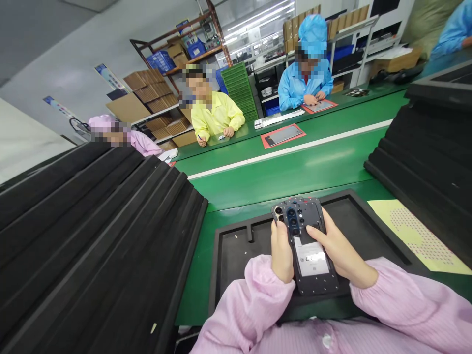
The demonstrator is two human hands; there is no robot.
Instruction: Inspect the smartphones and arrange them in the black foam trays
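An opened phone body (309, 246), back cover off, shows its camera lenses at the top and a white label in the middle. It is held just above a black foam tray (236, 246) on the green bench. My left hand (282, 250) grips its left edge with the fingers curled round it. My right hand (337, 248) holds the right edge, and its thumb presses on the phone's middle. Both arms wear pink sleeves.
Tall stacks of black foam trays stand at the left (92, 236) and right (427, 157). A yellow perforated sheet (416, 236) lies at the right. Across the green conveyor (295, 162), a person in yellow (216, 115), one in blue (308, 78) and one in pink work at their stations.
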